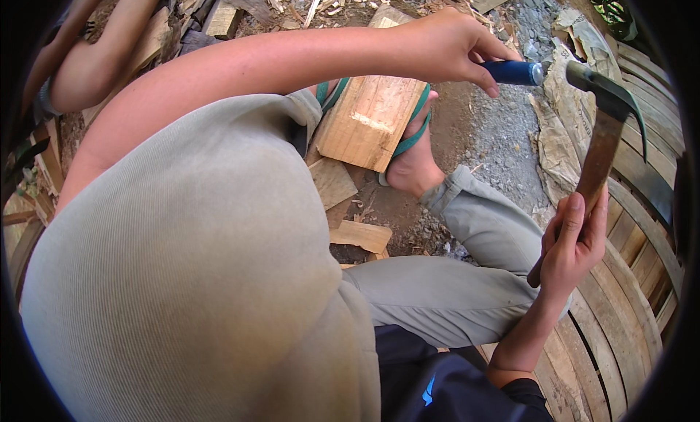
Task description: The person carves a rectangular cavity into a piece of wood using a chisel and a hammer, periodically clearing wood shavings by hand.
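My left arm stretches across the top of the view. My left hand (467, 50) is closed around the blue handle of a chisel (515, 72), whose metal-capped end points right; its blade is hidden by the hand. At the right, my right hand (572, 243) grips the brown wooden handle of a claw hammer (602, 141). The hammer's head is raised close to the capped end, with a small gap between them. A wooden block (372, 123) lies between my feet, with a pale, rough cut patch on its upper face.
My foot (415, 167) in a green-strapped sandal is against the block. Wood offcuts (361, 236) and chips lie on the dirt. Wooden slats (590, 334) run along the right, near a crumpled paper sack (561, 130). Another person's bent limb (102, 64) shows at upper left.
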Demonstrator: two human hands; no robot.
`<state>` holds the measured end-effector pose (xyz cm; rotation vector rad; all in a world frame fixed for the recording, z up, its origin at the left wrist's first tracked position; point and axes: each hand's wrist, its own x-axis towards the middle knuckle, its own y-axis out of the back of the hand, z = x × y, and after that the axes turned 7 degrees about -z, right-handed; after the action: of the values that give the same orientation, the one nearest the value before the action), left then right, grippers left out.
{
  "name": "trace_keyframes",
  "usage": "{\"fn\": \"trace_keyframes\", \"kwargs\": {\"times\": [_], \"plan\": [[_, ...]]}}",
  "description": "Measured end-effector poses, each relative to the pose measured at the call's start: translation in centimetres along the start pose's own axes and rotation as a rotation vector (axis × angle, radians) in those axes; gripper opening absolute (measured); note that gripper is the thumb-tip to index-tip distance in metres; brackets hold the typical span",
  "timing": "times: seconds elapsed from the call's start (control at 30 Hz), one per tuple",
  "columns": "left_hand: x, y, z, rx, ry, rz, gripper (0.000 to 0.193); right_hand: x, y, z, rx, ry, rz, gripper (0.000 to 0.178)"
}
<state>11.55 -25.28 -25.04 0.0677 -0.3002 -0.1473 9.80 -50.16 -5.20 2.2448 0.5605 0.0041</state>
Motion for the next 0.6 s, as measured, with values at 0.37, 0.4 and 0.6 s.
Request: {"fn": "trace_keyframes", "kwargs": {"times": [0.37, 0.4, 0.6], "plan": [[-0.3, 0.3, 1.1, 0.014, 0.057, -0.057, 0.051, -0.8, -0.6, 0.0, -0.054, -0.022, 0.037, 0.049], [-0.5, 0.5, 1.1, 0.030, 0.083, -0.058, 0.051, -0.6, -0.7, 0.2, 0.010, -0.034, 0.048, 0.049], [0.2, 0.4, 1.2, 0.055, 0.052, -0.088, 0.050, -1.3, -1.4, 0.8, -0.119, -0.007, 0.024, 0.048]]}}
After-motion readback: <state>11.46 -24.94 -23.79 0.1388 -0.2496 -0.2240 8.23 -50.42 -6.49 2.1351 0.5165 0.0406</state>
